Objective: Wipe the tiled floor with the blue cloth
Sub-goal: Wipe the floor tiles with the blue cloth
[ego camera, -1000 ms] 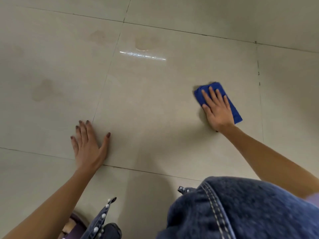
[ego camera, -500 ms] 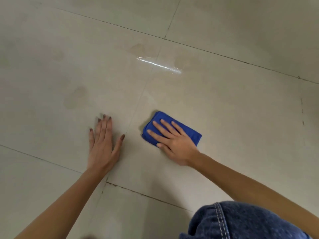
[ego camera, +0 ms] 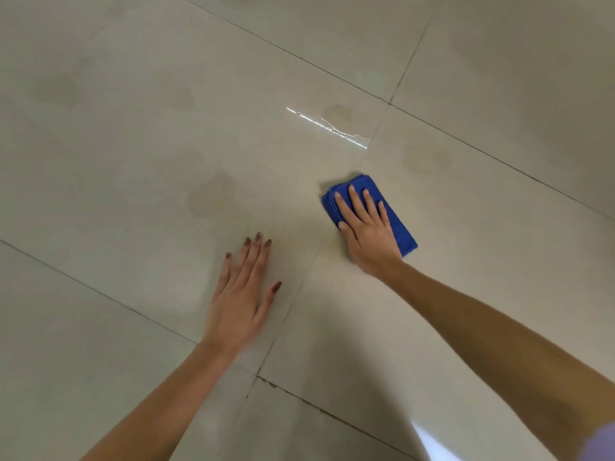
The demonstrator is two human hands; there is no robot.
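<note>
The person's left hand (ego camera: 238, 302) lies flat, palm down, fingers together and pointing forward, thumb spread to the side, nails painted dark. The right hand (ego camera: 367, 227) is also flat and palm down, fingers slightly fanned. Both forearms are bare and stretched forward.
</note>
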